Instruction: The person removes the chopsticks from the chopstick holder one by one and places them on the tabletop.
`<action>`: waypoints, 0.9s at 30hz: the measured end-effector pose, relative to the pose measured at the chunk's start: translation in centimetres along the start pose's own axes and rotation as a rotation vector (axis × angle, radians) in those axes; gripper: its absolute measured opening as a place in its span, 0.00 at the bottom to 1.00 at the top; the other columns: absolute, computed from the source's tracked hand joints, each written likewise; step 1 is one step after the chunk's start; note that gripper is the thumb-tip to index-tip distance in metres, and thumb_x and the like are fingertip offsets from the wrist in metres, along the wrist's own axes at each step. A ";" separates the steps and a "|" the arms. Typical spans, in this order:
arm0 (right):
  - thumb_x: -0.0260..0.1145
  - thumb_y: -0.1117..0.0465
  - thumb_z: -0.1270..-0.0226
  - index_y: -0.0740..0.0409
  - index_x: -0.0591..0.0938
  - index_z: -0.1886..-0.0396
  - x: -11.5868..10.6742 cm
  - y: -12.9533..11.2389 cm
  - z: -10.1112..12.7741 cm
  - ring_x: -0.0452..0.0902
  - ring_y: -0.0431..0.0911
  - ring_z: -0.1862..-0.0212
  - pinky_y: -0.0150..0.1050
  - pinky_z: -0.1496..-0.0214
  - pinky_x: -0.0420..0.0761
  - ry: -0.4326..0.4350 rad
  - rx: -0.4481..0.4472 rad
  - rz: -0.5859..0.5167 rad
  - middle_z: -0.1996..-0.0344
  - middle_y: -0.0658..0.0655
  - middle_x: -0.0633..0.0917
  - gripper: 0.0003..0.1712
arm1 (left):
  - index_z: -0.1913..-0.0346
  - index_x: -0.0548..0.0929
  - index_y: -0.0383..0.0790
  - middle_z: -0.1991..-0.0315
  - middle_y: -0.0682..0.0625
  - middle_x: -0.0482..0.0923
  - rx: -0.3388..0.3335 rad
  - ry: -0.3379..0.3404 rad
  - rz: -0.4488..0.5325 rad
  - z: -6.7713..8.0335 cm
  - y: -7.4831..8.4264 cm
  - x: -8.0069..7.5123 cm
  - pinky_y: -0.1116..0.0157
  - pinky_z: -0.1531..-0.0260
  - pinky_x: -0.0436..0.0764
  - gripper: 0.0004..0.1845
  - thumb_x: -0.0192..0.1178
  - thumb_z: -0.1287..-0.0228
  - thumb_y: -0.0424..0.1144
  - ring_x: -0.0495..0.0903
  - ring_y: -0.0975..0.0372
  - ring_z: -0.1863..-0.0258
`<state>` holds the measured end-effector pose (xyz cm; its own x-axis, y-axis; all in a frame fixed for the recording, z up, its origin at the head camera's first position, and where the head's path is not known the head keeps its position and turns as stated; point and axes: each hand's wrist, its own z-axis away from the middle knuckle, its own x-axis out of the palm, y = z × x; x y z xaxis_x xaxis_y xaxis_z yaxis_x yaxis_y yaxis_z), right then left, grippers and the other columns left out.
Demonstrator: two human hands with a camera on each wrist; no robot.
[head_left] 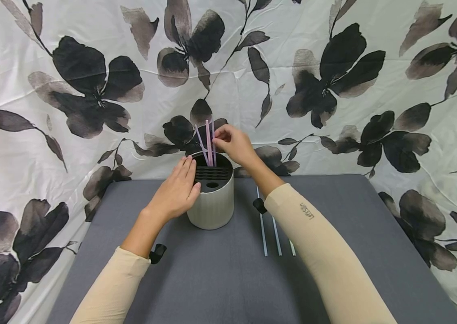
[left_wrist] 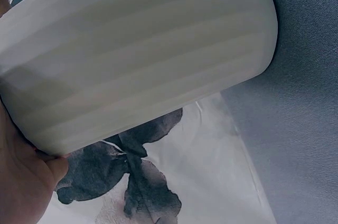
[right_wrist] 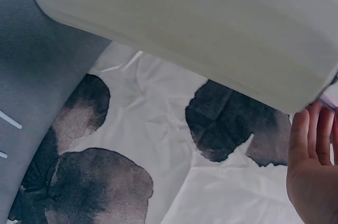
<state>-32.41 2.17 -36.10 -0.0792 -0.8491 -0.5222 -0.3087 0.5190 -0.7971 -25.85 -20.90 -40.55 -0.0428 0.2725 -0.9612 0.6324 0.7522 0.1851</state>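
Note:
A cream, ribbed desk organizer [head_left: 211, 209] stands upright at the table's back, with a black slotted insert [head_left: 212, 173] in its top. Along its left rim rests my left hand [head_left: 175, 191], fingers extended; the left wrist view shows that hand [left_wrist: 24, 176] against the organizer's top end. My right hand [head_left: 234, 145] pinches a thin purple stick [head_left: 214, 146] standing in the rear compartment. Beside that stick are a pink stick [head_left: 208, 139] and another purple stick leaning left [head_left: 201, 141]. Their lower ends are hidden inside. In the right wrist view, the right hand's fingers [right_wrist: 298, 137] bend at the organizer's rim.
Right of the organizer, two light blue sticks [head_left: 263, 234] and a pale green stick [head_left: 293, 249] lie on the grey table [head_left: 212, 279], partly covered by my right arm. A floral cloth [head_left: 253, 90] hangs right behind the table's back edge.

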 end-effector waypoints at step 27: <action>0.67 0.69 0.28 0.65 0.80 0.54 -7.5 -3.5 1.7 0.89 0.46 0.59 0.41 0.52 0.90 0.205 -0.135 -0.546 0.60 0.57 0.83 0.06 | 0.19 0.50 0.26 0.17 0.33 0.45 -0.011 -0.024 0.002 0.1 0.1 0.0 0.49 0.17 0.49 0.37 0.37 0.20 0.49 0.44 0.43 0.17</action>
<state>-29.16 6.87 -29.90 -0.0526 -0.9981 0.0320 -0.4734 -0.0033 -0.8809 -25.66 -20.90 -40.52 -0.0226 0.2597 -0.9654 0.6237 0.7584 0.1894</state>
